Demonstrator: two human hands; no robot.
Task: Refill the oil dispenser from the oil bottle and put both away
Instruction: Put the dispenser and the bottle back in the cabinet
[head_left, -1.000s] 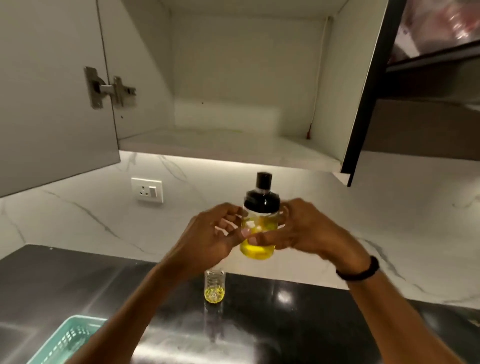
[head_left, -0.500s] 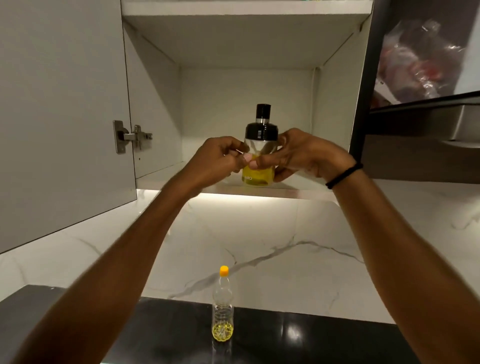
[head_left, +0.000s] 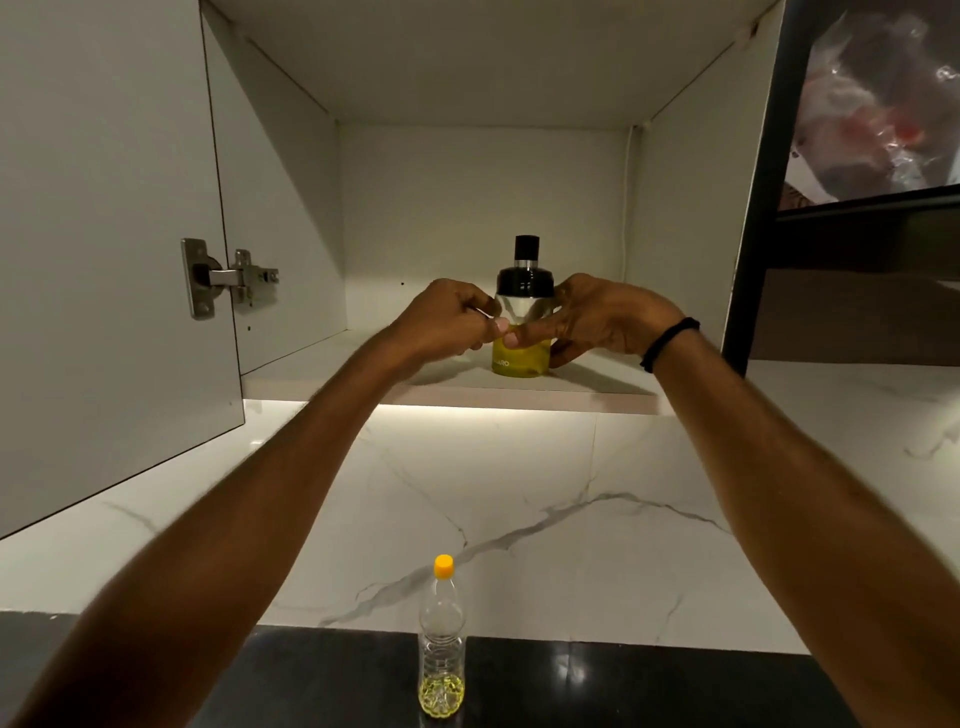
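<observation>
I'm gripping the oil dispenser (head_left: 521, 332) with my left hand (head_left: 448, 321) and right hand (head_left: 602, 319), standing it upright on the open cabinet's shelf (head_left: 519, 392). Oil bottle (head_left: 441, 644) is standing well below on the black counter (head_left: 597, 680), against the marble backsplash (head_left: 519, 493).

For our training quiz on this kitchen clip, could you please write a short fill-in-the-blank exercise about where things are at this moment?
1. The oil dispenser stands on the shelf of the open ____.
2. The oil bottle on the dark counter has a ____ cap.
3. A black band circles the wrist of the ____ hand.
4. The left hand touches the dispenser at its ____ side.

Missing words: cabinet; yellow; right; left
</observation>
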